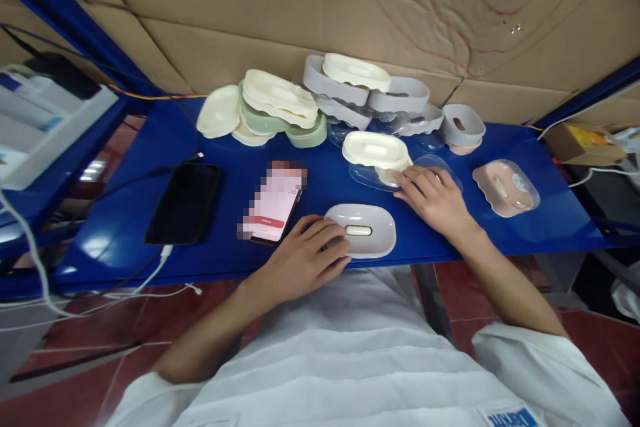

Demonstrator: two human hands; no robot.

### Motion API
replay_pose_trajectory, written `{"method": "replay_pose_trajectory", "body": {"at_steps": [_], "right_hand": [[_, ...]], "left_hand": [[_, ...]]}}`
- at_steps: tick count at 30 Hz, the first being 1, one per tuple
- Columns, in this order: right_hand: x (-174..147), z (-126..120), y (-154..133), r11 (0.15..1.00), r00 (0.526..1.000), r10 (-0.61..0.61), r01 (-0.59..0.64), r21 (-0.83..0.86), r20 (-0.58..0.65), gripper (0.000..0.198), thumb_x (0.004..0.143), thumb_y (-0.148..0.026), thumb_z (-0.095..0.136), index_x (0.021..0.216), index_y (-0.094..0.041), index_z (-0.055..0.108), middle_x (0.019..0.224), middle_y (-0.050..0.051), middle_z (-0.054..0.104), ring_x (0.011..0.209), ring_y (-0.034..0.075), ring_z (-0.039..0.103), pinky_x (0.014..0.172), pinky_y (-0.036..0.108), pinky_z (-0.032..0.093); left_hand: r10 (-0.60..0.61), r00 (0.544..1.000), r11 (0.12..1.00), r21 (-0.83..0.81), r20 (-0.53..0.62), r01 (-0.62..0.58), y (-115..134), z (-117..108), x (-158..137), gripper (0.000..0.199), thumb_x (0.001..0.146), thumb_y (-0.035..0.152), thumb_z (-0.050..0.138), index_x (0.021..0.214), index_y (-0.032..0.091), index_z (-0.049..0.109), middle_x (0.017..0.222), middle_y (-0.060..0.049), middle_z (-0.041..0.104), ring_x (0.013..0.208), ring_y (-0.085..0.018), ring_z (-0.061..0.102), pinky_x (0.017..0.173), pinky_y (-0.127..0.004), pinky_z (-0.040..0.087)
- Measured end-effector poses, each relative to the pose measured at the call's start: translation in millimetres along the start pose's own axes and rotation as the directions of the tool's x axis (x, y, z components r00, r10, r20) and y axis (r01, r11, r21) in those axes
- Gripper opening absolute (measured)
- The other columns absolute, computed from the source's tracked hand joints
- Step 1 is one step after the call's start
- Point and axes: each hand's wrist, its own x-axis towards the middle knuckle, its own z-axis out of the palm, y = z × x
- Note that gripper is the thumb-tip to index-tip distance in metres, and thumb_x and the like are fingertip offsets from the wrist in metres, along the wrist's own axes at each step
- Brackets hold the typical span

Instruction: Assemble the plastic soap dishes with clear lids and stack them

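Note:
A pale grey soap dish [377,243] with a cream oval insert [359,231] in its middle lies near the table's front edge. My left hand [313,253] is closed around the dish's left end, fingers over its rim. Farther right, my right hand [433,197] has its fingertips closed at a small cream piece [387,176], partly hidden by the fingers. That piece lies over a clear plastic cover [361,175], just in front of a cream soap dish part [375,149]. Another clear cover [440,163] shows behind my right hand.
Stacked cream dish parts [277,97], green ones [307,133] and grey ones [400,95] line the back. A pink dish with clear cover [506,188] sits right. Two phones, one dark [184,205] and one lit [274,203], and a white cable [163,267] lie left.

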Motion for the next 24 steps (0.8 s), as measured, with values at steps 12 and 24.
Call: {"method": "replay_pose_trajectory", "body": {"at_steps": [12,24], "right_hand": [[-49.0,-23.1,-83.8,0.784,0.992,0.069,0.009,0.621,-0.101,0.049,0.107,-0.025,0.067,0.155,-0.028,0.061,0.150,0.013,0.066,0.155,0.034,0.053,0.123,0.056,0.055],[-42.7,-11.7,-85.1,0.850,0.998,0.006,0.028,0.527,-0.062,0.080,0.103,-0.026,0.075,0.172,-0.035,0.037,0.176,0.011,0.042,0.168,0.036,0.028,0.132,0.065,0.041]], "left_hand": [[-0.098,0.995,0.992,-0.088,-0.029,0.095,-0.7,2.6,-1.7,0.071,0.104,0.027,0.072,0.166,0.018,0.040,0.171,-0.024,0.042,0.162,-0.039,0.042,0.126,-0.058,0.050],[-0.074,0.988,0.996,-0.068,-0.134,0.065,-9.5,8.4,-8.0,0.058,0.097,0.040,0.082,0.146,0.022,0.057,0.146,-0.018,0.061,0.142,-0.036,0.060,0.109,-0.057,0.062]]}}
